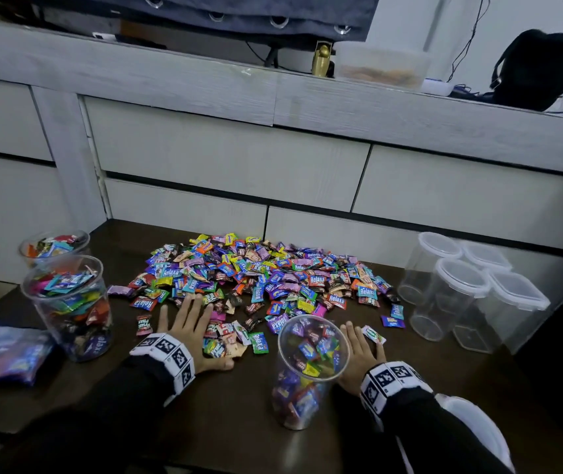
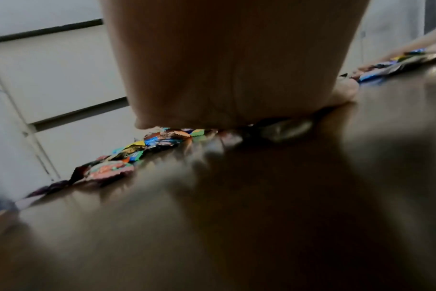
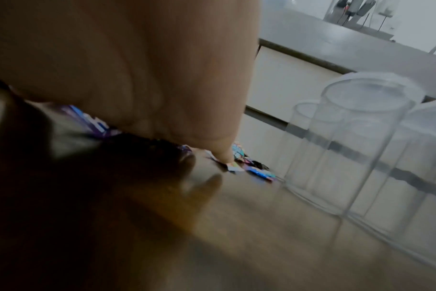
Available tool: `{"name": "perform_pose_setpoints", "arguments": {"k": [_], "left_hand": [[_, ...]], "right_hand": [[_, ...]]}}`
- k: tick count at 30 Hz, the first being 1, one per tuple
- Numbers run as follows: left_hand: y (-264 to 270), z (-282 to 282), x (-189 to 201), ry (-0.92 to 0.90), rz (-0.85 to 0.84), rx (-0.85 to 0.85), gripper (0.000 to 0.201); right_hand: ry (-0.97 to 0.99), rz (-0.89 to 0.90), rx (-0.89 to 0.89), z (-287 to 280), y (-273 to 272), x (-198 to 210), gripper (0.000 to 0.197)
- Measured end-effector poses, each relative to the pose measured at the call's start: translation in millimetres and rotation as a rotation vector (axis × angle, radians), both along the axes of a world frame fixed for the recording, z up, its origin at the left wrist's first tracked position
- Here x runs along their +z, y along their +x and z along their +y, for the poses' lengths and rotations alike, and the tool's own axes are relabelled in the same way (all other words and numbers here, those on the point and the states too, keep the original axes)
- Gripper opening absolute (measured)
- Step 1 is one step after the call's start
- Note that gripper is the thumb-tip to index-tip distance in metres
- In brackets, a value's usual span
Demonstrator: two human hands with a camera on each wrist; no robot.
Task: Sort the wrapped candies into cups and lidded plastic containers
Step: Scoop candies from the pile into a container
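A big heap of wrapped candies (image 1: 266, 278) covers the middle of the dark table (image 1: 225, 415). My left hand (image 1: 187, 319) lies flat with straight fingers on the heap's near edge; from the left wrist, the palm (image 2: 224, 69) rests over candies (image 2: 147, 145). A clear cup (image 1: 310, 364), partly filled, stands between my hands. My right hand (image 1: 358, 343) lies flat on the table just right of that cup, a fingertip touching a white-green candy (image 1: 374, 334). In the right wrist view, that fingertip (image 3: 224, 155) presses the wrapper's edge. Neither hand holds anything.
Two candy-filled cups (image 1: 67, 302) (image 1: 54, 244) stand at the left, with a blue bag (image 1: 2, 354) in front. Several empty lidded containers (image 1: 461, 292) (image 3: 361, 147) stand at the right. A white lid (image 1: 478, 429) lies near my right sleeve. Grey drawers (image 1: 232, 159) rise behind.
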State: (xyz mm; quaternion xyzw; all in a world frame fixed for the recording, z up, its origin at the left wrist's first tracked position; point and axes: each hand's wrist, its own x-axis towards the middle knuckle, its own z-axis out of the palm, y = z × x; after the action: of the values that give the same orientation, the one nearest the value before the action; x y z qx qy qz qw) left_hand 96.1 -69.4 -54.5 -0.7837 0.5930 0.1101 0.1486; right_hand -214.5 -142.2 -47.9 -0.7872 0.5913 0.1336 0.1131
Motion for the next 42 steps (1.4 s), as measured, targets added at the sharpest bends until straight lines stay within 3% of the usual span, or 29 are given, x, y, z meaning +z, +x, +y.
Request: {"name": "perform_pose_setpoints", "arguments": {"k": [4, 6, 8, 10, 17, 21, 24, 27, 32, 37, 42], "left_hand": [[4, -19, -6, -0.043, -0.016, -0.07, 0.128], [3, -30, -7, -0.039, 0.038, -0.097, 0.134], [-1, -41, -7, -0.04, 0.082, -0.14, 0.141], [-8, -53, -8, -0.044, 0.1, -0.181, 0.134], [-33, -80, 2, -0.054, 0.187, -0.328, 0.117], [-38, -86, 10, -0.081, 0.291, -0.434, 0.088], [-37, -89, 14, -0.17, 0.252, -0.483, 0.065], [-34, -90, 18, -0.215, 0.159, -0.496, 0.053], [-34, -89, 19, -0.201, 0.061, -0.503, 0.056], [-31, -86, 14, -0.21, 0.058, -0.494, 0.079], [-51, -83, 9, -0.231, 0.143, -0.501, 0.087]], "right_hand": [[-0.059, -0.14, -0.042, -15, 31, -14, 0.136], [-0.076, -0.207, -0.028, -24, 47, -19, 0.13], [-0.086, -0.2, 0.027, -34, 59, -22, 0.139], [-0.092, -0.184, 0.072, -44, 66, -19, 0.142], [0.032, -0.194, 0.278, -68, 82, 1, 0.125], [-0.037, -0.093, 0.393, -72, 83, 5, 0.092], [-0.127, -0.03, 0.44, -69, 83, 5, 0.075], [-0.071, -0.118, 0.457, -67, 82, 8, 0.063], [0.08, -0.184, 0.402, -64, 79, 17, 0.044], [0.036, -0.156, 0.336, -65, 70, 24, 0.034], [-0.005, -0.219, 0.314, -53, 71, 18, 0.044]]}}
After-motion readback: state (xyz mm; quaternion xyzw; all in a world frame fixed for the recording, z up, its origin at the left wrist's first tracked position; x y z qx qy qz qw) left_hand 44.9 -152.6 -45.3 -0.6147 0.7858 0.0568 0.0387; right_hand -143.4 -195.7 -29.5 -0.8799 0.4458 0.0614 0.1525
